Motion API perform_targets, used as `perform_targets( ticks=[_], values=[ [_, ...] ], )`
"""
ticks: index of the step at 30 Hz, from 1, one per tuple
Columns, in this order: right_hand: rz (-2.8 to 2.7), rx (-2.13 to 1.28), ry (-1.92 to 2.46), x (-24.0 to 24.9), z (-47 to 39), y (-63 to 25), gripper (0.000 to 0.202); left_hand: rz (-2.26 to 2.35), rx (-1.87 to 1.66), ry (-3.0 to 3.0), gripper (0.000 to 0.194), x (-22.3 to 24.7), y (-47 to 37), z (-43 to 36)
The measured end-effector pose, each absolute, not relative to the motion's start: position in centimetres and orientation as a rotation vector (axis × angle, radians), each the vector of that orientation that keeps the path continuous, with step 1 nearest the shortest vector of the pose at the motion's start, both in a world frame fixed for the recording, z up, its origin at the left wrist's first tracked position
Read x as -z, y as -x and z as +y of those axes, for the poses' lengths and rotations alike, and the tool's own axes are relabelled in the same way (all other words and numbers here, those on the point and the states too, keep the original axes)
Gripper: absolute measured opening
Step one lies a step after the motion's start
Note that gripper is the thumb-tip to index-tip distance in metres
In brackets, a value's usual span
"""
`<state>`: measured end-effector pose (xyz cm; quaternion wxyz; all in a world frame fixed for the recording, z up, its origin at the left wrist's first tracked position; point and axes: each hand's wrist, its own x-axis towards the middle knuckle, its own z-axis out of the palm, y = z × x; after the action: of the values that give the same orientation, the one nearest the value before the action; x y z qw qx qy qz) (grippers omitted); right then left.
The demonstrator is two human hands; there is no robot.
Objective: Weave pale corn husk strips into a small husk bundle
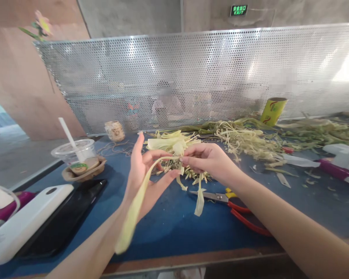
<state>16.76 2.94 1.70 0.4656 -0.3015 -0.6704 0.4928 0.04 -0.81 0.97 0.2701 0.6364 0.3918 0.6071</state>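
A long pale strip (133, 213), which looks like plant leaf or husk, is between the two hands, in the air above the blue table (168, 236). The right hand (211, 161) pinches its upper end between thumb and fingers, where it meets a small gathered piece. The left hand (144, 174) is half open, with the thumb stretched toward this gathering (some fingertips are hidden, so I cannot tell whether they grip). The strip's free end passes across the left palm and hangs near the wrist.

I judge the strip to be very light, thin and flexible, not much slippery, but probably easy to tear along its fibres. The better place to hold seems to be the gathered end, with soft fingertips; the loose end may only swing. Behind the hands lies a pile of pale strips (163, 142), and scissors (218, 197) lie open near the right forearm.
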Motion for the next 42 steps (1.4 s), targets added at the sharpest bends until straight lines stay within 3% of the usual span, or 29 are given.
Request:
perform_targets(
  ticks=[9, 20, 32, 42],
  values=[
    [-1.633, -1.259, 0.738, -1.6, 2.2, -16.1, 0.019, 1.269, -1.682, -1.797, 0.086, -0.7, -0.1, -0.4],
    [-1.729, -1.074, 0.818, -1.3, 2.6, -16.0, 0.02, 0.944, -1.475, -1.299, 0.086, -0.2, -0.3, 0.0],
    [-1.48, -1.281, 0.62, -1.1, 2.4, -15.8, 0.014, 0.8, -1.279, -1.206, 0.1, -0.7, -0.8, -0.8],
    [-1.408, -1.113, 0.694, -1.3, 2.2, -15.6, 0.02, 0.787, -1.183, -1.259, 0.096, -0.4, -0.5, -0.7]
  ],
)
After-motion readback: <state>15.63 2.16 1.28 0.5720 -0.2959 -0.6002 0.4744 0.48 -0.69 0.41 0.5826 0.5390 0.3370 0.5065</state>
